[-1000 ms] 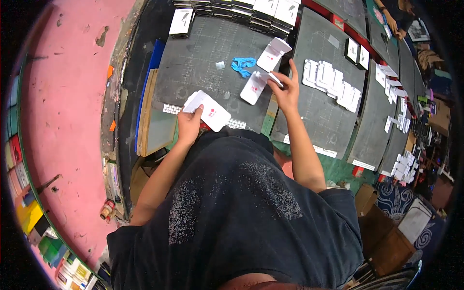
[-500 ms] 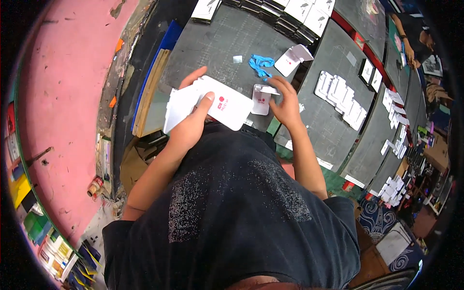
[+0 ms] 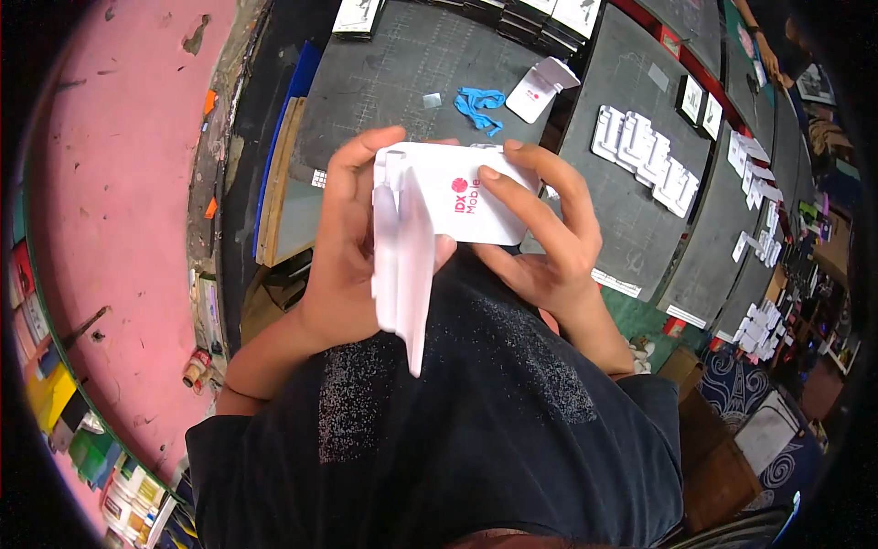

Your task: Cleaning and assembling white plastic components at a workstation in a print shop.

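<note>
Close above my chest, both hands hold a thin white hinged case [image 3: 445, 188] with red print on its flat panel. My left hand [image 3: 343, 242] wraps round its left end, where a blurred white flap [image 3: 412, 274] stands out toward me. My right hand [image 3: 562, 242] grips the right end, its fingertips on the printed face and its thumb underneath. Whether the flap belongs to the same case or to a second one, I cannot tell. Beyond the hands, another white case [image 3: 535, 94] stands open on the dark table.
A crumpled blue strip [image 3: 480, 110] and a small clear square [image 3: 432, 101] lie on the table [image 3: 366, 101]. Stacked boxes [image 3: 549, 23] line its far edge. Several white cases [image 3: 640, 156] overlap on the table to the right. A wooden edge [image 3: 277, 188] borders the left side.
My right hand has come from the table to the case in my left hand. The white pieces have turned, with one flap swung toward me. The small printed piece no longer shows on the table.
</note>
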{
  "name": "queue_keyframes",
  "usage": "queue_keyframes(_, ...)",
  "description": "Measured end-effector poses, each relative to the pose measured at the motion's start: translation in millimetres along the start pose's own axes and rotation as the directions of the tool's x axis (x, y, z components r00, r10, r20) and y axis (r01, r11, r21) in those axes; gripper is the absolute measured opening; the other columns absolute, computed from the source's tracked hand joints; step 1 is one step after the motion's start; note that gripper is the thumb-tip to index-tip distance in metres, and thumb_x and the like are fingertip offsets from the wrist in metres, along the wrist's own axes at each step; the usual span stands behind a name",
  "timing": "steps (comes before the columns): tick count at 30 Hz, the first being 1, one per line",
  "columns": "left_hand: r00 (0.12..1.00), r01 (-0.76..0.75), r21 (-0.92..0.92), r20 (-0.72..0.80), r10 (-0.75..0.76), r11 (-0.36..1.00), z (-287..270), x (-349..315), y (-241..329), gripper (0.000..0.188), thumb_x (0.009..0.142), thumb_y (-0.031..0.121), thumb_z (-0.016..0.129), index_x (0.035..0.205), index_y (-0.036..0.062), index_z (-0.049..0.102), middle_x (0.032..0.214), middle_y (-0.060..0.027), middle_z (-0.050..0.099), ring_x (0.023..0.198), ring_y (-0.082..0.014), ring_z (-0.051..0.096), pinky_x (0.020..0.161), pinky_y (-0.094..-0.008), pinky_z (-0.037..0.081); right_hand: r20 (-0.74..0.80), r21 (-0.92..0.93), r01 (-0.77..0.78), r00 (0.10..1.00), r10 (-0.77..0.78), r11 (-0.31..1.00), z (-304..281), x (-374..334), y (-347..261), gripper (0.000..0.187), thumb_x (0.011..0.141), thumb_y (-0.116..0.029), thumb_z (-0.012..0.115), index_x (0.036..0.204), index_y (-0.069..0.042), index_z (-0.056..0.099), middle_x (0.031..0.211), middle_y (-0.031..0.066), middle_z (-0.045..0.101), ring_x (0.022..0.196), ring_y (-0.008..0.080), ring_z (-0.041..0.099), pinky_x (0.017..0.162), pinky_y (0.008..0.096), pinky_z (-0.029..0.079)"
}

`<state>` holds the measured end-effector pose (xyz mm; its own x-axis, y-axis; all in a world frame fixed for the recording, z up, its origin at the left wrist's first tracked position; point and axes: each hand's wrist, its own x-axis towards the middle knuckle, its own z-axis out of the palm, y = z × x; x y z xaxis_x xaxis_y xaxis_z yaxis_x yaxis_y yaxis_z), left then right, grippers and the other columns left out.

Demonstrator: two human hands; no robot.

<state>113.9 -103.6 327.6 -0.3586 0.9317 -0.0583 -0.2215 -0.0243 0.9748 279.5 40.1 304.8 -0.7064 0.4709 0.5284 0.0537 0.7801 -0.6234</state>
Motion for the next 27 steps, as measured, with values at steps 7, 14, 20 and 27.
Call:
queue_keyframes(7, 0.996, 0.085, -0.051, 0.019, -0.084, 0.995, 1.2, -1.9, 18.4, 0.090, 0.094, -0.001, 0.079, 0.162, 0.0085, 0.021, 0.159, -0.0243, 0.051, 0.142, -0.0285, 0.058, 0.117, -0.0414, 0.052, -0.007, -0.019, 0.047, 0.999, -0.048, 0.999, -10.3, 1.7, -2.9, 0.059, 0.067, -0.019, 0.095, 0.125, -0.013, 0.083, 0.132, 0.0208, 0.071, 0.116, 0.0354, 0.073, 0.094, 0.0429, 0.062)
queue_keyframes(14, 0.995, 0.102, -0.080, 0.021, -0.101, 0.992, 2.9, 1.3, 25.8, 0.093, 0.093, 0.004, 0.083, 0.162, 0.0085, 0.022, 0.156, -0.0224, 0.056, 0.139, -0.0269, 0.061, 0.111, -0.0400, 0.056, 0.014, -0.005, 0.081, 0.997, -0.081, 0.997, -20.7, 2.2, -6.0, 0.049, 0.073, -0.027, 0.092, 0.122, -0.021, 0.086, 0.133, 0.0215, 0.071, 0.117, 0.0355, 0.074, 0.095, 0.0427, 0.061)
queue_keyframes(20, 0.997, 0.071, -0.019, 0.034, -0.070, 0.997, 2.8, 2.6, 26.7, 0.095, 0.092, 0.008, 0.085, 0.163, 0.0081, 0.023, 0.155, -0.0223, 0.057, 0.140, -0.0281, 0.061, 0.114, -0.0422, 0.054, 0.001, 0.050, 0.072, 0.997, -0.072, 0.996, -24.0, -1.7, -5.5, 0.042, 0.076, -0.028, 0.091, 0.117, -0.022, 0.088, 0.137, 0.0247, 0.071, 0.121, 0.0371, 0.074, 0.097, 0.0433, 0.061)
queue_keyframes(27, 0.998, 0.066, -0.064, 0.025, -0.065, 0.996, 5.2, 3.5, 22.8, 0.093, 0.092, 0.010, 0.086, 0.163, 0.0073, 0.026, 0.155, -0.0232, 0.057, 0.141, -0.0293, 0.060, 0.117, -0.0439, 0.051, 0.001, 0.097, 0.057, 0.998, -0.058, 0.994, -25.2, -3.0, -6.0, 0.039, 0.077, -0.026, 0.091, 0.115, -0.021, 0.088, 0.137, 0.0262, 0.072, 0.121, 0.0375, 0.074, 0.097, 0.0432, 0.061)
